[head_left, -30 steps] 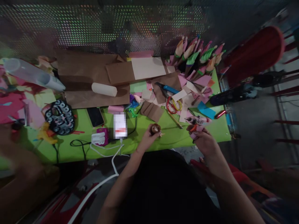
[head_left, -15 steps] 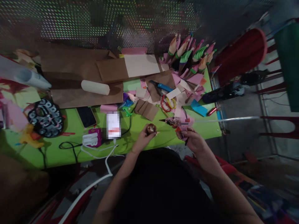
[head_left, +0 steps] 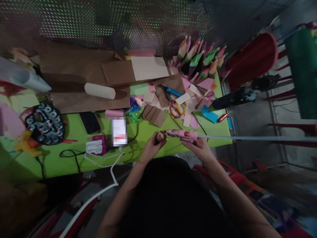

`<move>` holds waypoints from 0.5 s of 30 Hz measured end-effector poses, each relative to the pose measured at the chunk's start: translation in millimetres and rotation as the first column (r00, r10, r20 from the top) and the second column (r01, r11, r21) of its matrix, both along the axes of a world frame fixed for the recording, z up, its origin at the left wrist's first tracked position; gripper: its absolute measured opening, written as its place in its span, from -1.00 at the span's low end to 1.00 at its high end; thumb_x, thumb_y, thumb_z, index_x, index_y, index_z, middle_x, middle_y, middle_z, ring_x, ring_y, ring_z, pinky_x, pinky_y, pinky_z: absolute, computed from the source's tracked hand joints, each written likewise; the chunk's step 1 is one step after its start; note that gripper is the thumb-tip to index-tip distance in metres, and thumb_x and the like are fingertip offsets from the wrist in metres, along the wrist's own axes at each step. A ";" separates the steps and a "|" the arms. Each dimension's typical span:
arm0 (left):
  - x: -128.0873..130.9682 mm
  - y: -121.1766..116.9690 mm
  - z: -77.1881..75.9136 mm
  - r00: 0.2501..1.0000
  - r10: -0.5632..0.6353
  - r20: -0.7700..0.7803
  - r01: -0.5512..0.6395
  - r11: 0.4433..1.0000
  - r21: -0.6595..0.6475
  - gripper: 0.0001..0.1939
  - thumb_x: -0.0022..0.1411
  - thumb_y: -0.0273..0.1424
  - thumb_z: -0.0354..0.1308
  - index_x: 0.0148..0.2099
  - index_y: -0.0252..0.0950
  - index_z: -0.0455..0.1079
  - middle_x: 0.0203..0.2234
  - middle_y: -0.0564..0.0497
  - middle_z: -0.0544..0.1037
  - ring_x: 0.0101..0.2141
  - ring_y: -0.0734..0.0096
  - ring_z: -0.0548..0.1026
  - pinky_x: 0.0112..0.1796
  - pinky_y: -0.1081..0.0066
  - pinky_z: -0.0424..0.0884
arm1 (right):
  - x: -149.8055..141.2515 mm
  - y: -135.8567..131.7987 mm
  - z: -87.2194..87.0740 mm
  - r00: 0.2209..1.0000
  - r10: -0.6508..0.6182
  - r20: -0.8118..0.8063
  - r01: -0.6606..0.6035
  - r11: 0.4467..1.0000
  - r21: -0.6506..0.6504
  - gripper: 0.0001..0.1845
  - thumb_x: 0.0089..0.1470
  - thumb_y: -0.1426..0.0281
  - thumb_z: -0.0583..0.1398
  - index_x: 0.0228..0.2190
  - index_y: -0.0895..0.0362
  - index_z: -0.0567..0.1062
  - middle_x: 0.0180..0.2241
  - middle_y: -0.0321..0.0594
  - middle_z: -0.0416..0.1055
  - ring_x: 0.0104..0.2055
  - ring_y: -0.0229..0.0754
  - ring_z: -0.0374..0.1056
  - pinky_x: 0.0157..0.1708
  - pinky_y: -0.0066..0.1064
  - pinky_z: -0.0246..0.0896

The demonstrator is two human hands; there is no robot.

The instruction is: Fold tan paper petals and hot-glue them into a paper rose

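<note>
My left hand [head_left: 153,145] is closed around a small rolled brown paper piece [head_left: 161,136] with something pale inside its open top. Gripped in my right hand [head_left: 198,147] is a pink hot glue gun [head_left: 184,134], lying level with its dark nozzle pointing left. The nozzle tip is at the rim of the brown paper piece; whether it touches I cannot tell. A long clear glue stick [head_left: 223,137] juts out of the gun's back to the right. Just beyond my hands lie brown paper pieces [head_left: 155,115] and red-and-yellow-handled scissors [head_left: 175,109].
Paper cones with green and orange tops [head_left: 196,61] stand at the back right. A blue cutter [head_left: 173,92], a white roll [head_left: 100,91], a black phone [head_left: 90,123], a lit phone [head_left: 119,131] with a white cable and a yellow glue gun [head_left: 28,145] lie on the green table [head_left: 138,150].
My right hand has lifted the glue gun from the table's right side and brought it left, its nozzle now at the brown paper piece. My left hand still holds that piece. The view shifted right.
</note>
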State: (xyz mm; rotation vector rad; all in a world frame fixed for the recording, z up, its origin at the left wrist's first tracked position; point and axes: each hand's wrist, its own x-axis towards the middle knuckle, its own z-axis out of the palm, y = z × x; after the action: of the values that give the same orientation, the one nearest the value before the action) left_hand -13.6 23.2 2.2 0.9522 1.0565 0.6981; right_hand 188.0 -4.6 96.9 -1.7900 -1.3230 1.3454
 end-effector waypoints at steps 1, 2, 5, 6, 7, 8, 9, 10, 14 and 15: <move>-0.1 -0.4 0.1 1.000 -0.002 0.006 0.002 1.000 0.004 -0.66 0.12 -0.24 0.27 -0.11 -0.28 0.37 -0.25 0.01 0.54 -0.23 0.39 0.50 -0.11 0.42 0.42 | 0.3 -0.5 0.2 0.999 0.026 0.039 -0.026 1.000 0.011 -0.59 0.10 0.10 0.24 -0.16 0.14 0.61 -0.46 -0.24 0.47 -0.44 -0.17 0.30 -0.45 -0.39 0.19; -0.3 -0.6 0.5 1.000 -0.007 0.005 0.006 1.000 0.005 -0.66 0.12 -0.23 0.27 -0.11 -0.28 0.37 -0.26 0.01 0.54 -0.23 0.39 0.50 -0.11 0.42 0.42 | 1.0 -1.2 -0.5 0.997 0.045 0.067 -0.046 0.999 0.014 -0.58 0.12 0.10 0.23 -0.16 0.14 0.61 -0.45 -0.23 0.48 -0.43 -0.16 0.31 -0.44 -0.38 0.19; -1.0 -0.7 1.9 0.999 -0.016 -0.034 0.016 1.000 0.002 -0.65 0.12 -0.23 0.27 -0.10 -0.27 0.37 -0.26 0.02 0.54 -0.25 0.38 0.49 -0.13 0.41 0.43 | 4.4 -4.4 -6.1 0.990 0.061 0.125 -0.062 0.998 0.006 -0.58 0.12 0.08 0.22 -0.18 0.14 0.61 -0.43 -0.22 0.49 -0.43 -0.15 0.32 -0.42 -0.37 0.21; -1.1 -0.8 2.1 0.999 -0.013 -0.050 0.013 1.000 0.004 -0.66 0.12 -0.23 0.27 -0.10 -0.27 0.37 -0.26 0.02 0.54 -0.25 0.38 0.49 -0.14 0.42 0.43 | 5.5 -5.5 -8.2 0.988 0.053 0.146 -0.055 0.998 0.011 -0.58 0.12 0.08 0.22 -0.19 0.13 0.61 -0.43 -0.22 0.49 -0.42 -0.14 0.32 -0.40 -0.36 0.22; -1.1 -1.1 2.2 0.998 -0.010 -0.062 0.010 1.000 0.007 -0.67 0.12 -0.23 0.26 -0.11 -0.27 0.37 -0.27 0.03 0.53 -0.25 0.38 0.49 -0.15 0.42 0.43 | 6.4 -6.4 -9.9 0.985 0.047 0.165 -0.051 0.999 0.020 -0.59 0.11 0.07 0.22 -0.21 0.13 0.61 -0.44 -0.23 0.48 -0.42 -0.14 0.32 -0.40 -0.36 0.22; -1.1 -1.4 2.0 0.998 -0.007 -0.067 0.008 1.000 0.011 -0.68 0.12 -0.23 0.26 -0.12 -0.26 0.36 -0.28 0.03 0.53 -0.25 0.38 0.49 -0.15 0.42 0.43 | 6.8 -6.9 -11.0 0.983 0.045 0.180 -0.052 0.998 0.031 -0.61 0.11 0.07 0.22 -0.26 0.13 0.62 -0.46 -0.23 0.47 -0.43 -0.15 0.31 -0.40 -0.36 0.22; -0.9 -1.9 1.5 0.998 -0.006 -0.069 0.007 1.000 0.015 -0.69 0.12 -0.23 0.25 -0.13 -0.26 0.36 -0.28 0.04 0.53 -0.25 0.39 0.49 -0.14 0.42 0.43 | 6.8 -7.1 -11.3 0.981 0.050 0.187 -0.059 0.997 0.043 -0.62 0.10 0.07 0.22 -0.31 0.13 0.61 -0.49 -0.24 0.44 -0.45 -0.16 0.29 -0.42 -0.37 0.20; -0.7 -2.5 0.9 0.997 -0.005 -0.071 0.007 1.000 0.017 -0.70 0.12 -0.23 0.25 -0.14 -0.26 0.36 -0.28 0.04 0.53 -0.25 0.39 0.49 -0.14 0.42 0.43 | 6.4 -6.8 -10.8 0.981 0.061 0.185 -0.072 0.996 0.052 -0.62 0.11 0.07 0.22 -0.36 0.13 0.60 -0.53 -0.26 0.41 -0.47 -0.18 0.27 -0.45 -0.38 0.18; -0.3 -4.6 -1.0 0.996 -0.007 -0.087 0.008 1.000 0.022 -0.69 0.12 -0.23 0.27 -0.15 -0.26 0.35 -0.30 0.05 0.52 -0.26 0.39 0.49 -0.14 0.42 0.43 | 2.3 -3.0 -4.7 0.982 0.089 0.165 -0.103 0.992 0.079 -0.64 0.12 0.10 0.21 -0.36 0.14 0.60 -0.60 -0.31 0.32 -0.54 -0.23 0.17 -0.52 -0.40 0.08; -0.4 -4.8 -0.8 0.996 -0.009 -0.084 0.011 1.000 0.023 -0.69 0.12 -0.22 0.27 -0.15 -0.26 0.35 -0.31 0.05 0.52 -0.26 0.39 0.49 -0.14 0.42 0.43 | 1.4 -2.1 -3.3 0.983 0.089 0.159 -0.104 0.991 0.084 -0.65 0.12 0.11 0.21 -0.31 0.14 0.60 -0.57 -0.30 0.35 -0.53 -0.22 0.19 -0.50 -0.40 0.10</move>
State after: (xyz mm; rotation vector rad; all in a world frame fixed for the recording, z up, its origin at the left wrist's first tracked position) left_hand -14.0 18.4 1.4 1.0131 1.1190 0.6682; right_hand 189.3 -6.7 93.6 -1.8188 -1.5474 1.1933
